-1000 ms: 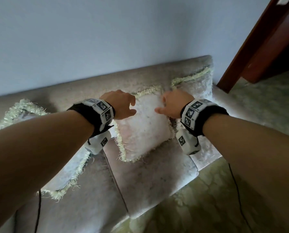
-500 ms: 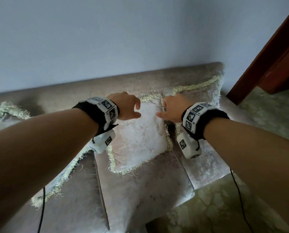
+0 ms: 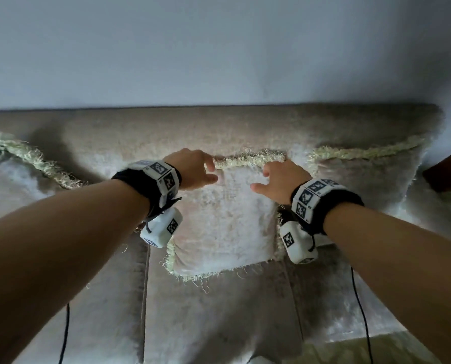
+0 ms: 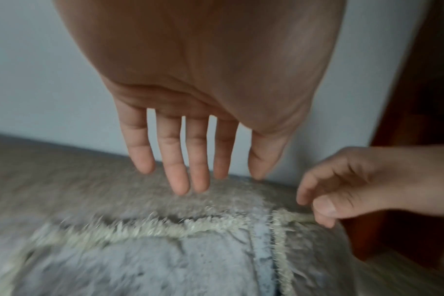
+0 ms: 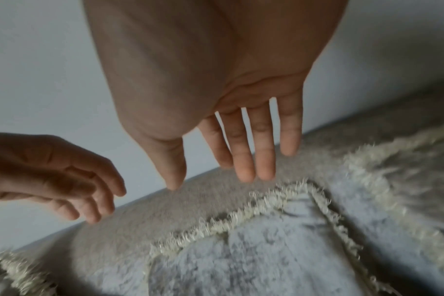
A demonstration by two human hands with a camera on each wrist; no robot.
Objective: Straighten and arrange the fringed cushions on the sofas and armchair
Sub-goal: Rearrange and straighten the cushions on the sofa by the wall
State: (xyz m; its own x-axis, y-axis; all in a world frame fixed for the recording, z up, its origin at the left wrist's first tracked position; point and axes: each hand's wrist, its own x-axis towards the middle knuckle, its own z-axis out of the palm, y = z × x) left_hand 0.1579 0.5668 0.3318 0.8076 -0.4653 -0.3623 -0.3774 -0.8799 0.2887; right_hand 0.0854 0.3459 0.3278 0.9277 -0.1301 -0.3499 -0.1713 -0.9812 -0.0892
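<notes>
A pale plush middle cushion (image 3: 224, 222) with cream fringe leans upright against the sofa backrest (image 3: 219, 127). My left hand (image 3: 212, 171) hovers at its top left corner, fingers straight and spread, holding nothing. At the top right corner my right hand (image 3: 259, 179) is loosely open and also holds nothing. In the left wrist view the left fingers (image 4: 183, 172) hang just above the cushion's fringe (image 4: 165, 228). The right fingers (image 5: 243, 160) hang above the fringe (image 5: 241, 216) in the right wrist view. I cannot tell whether any fingertip touches it.
A second fringed cushion (image 3: 14, 179) lies at the left end of the sofa, and a third (image 3: 363, 185) stands at the right, partly behind the middle one. A brown wooden door frame (image 3: 447, 177) is beyond the right end. Tiled floor (image 3: 363, 350) shows below.
The view has swung to face the sofa square on. Both hands have opened from curled to spread fingers and moved slightly apart along the middle cushion's top edge.
</notes>
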